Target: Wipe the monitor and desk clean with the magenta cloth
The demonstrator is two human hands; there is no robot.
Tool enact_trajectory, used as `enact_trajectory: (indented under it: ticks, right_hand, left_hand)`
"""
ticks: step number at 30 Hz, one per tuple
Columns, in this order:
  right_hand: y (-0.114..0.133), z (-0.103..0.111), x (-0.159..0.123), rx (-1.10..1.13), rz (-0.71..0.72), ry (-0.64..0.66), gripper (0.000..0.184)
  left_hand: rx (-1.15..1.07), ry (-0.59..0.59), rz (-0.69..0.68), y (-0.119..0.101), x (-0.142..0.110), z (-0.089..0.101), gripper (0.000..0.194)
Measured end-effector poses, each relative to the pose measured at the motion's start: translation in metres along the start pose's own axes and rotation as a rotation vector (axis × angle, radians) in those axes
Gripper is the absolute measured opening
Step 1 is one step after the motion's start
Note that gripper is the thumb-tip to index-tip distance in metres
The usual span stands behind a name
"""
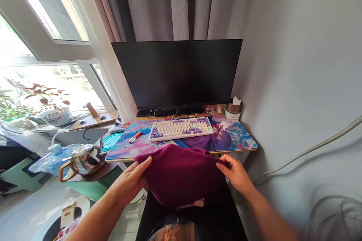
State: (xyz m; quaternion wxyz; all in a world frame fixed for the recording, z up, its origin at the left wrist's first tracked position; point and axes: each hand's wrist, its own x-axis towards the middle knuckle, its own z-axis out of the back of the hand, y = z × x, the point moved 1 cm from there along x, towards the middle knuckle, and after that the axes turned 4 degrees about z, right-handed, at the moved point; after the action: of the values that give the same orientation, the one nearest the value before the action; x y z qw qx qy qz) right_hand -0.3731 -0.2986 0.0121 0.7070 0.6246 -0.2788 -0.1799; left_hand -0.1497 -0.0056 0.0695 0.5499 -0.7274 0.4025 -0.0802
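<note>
A dark magenta cloth (pixel 183 175) is stretched between my two hands, just in front of the desk's near edge. My left hand (pixel 134 177) pinches its left corner between thumb and fingers. At the opposite end, my right hand (pixel 233 171) grips the right corner the same way. The cloth sags in the middle, and its upper edge overlaps the front of the colourful desk mat (pixel 113 148). Behind it lies a white and purple keyboard (pixel 181 128). A red and white marker-like stick (pixel 135 137) rests left of the keyboard.
A large dark monitor (pixel 181 73) stands at the back of the desk. To the left, a kettle (pixel 86 158) with a brown handle sits on a low stand. A tissue holder (pixel 233 109) occupies the back right corner. A cable (pixel 316 147) hangs along the right wall.
</note>
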Motion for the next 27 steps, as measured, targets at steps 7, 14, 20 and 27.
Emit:
enact_trajectory:
  ticks: [7,14,20,27]
  right_hand:
    - [0.050,0.029,-0.010,0.232,0.092,-0.280,0.049]
    - [0.070,0.049,-0.032,0.150,0.219,-0.347,0.034]
    - [0.071,0.072,-0.053,-0.191,0.381,-0.483,0.027]
    - [0.115,0.093,0.021,-0.089,0.488,-0.589,0.026]
  left_hand:
    - [0.257,0.275,0.033,-0.016,-0.004,-0.012,0.039]
    - [0.128,0.185,0.028,-0.021,-0.008,-0.032,0.043]
    - [0.041,0.014,-0.040,-0.030,-0.012,-0.042,0.063]
    - [0.082,0.029,-0.316,-0.080,0.042,-0.092,0.060]
